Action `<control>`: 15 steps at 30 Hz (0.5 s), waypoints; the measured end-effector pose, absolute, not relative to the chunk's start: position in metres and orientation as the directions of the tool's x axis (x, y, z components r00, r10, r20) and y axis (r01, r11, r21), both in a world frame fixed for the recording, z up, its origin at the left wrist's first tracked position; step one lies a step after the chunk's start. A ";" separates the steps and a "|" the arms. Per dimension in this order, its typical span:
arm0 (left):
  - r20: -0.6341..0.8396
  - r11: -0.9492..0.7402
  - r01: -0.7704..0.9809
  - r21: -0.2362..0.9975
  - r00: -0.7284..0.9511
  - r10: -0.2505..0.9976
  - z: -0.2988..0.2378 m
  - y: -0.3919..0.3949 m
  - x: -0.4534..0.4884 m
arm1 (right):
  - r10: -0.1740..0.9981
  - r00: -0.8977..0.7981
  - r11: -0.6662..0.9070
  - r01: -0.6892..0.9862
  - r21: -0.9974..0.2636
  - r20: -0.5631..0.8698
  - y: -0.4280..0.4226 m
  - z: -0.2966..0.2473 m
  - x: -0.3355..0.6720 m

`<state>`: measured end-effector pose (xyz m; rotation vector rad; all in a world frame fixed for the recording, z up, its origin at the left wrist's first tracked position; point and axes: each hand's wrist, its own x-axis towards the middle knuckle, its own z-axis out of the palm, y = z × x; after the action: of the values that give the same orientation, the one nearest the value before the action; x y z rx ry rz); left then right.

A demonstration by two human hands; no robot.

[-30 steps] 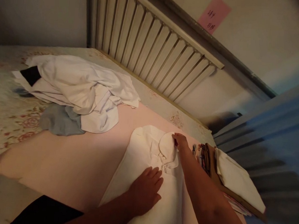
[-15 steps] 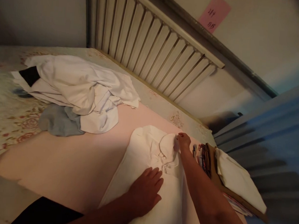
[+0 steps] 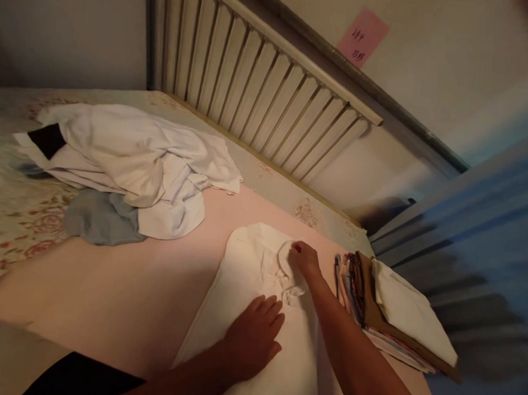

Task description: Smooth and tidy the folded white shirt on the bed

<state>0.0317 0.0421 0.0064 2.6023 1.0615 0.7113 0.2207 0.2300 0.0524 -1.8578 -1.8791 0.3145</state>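
Observation:
A long white shirt (image 3: 220, 332) lies flat on the pink mat, crumpled near its far end around a rounded flap that looks like a collar. My right hand (image 3: 305, 259) is closed at the right edge of that flap, fingertips pinched on the cloth. My left hand (image 3: 255, 337) rests palm down on the middle of the shirt, fingers stretched out and a little apart. The shirt's near end runs out of view at the bottom.
At the left lies a loose heap of white clothes (image 3: 115, 141) with a grey cloth (image 3: 104, 217) beneath. A stack of folded clothes (image 3: 413, 311) sits to the right. Behind are a radiator (image 3: 257, 84) and a blue curtain (image 3: 480, 246). A black shape (image 3: 78, 383) shows bottom left.
My right hand has moved slightly left and nearer, drawing the flap's edge inward over the shirt. My left hand stays in place. The whole view has shifted a little.

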 end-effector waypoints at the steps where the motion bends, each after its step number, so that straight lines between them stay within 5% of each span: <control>1: 0.346 -0.708 0.589 0.389 0.619 0.705 0.006 0.042 0.032 | 0.982 0.014 0.079 0.875 -0.478 0.187 0.229 0.056 0.212; 10: 0.357 -0.704 0.573 0.420 0.609 0.709 0.012 0.041 0.029 | 0.921 -0.223 0.358 0.808 -0.467 0.319 0.195 0.072 0.122; 15: 0.360 -0.697 0.564 0.443 0.600 0.715 0.012 0.041 0.030 | 0.975 -0.087 0.179 0.856 -0.484 0.207 0.189 0.069 0.117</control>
<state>0.0298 0.0412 0.0117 2.5459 1.0447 0.7571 0.1166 0.1887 0.0689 -1.7170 -1.9843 0.3275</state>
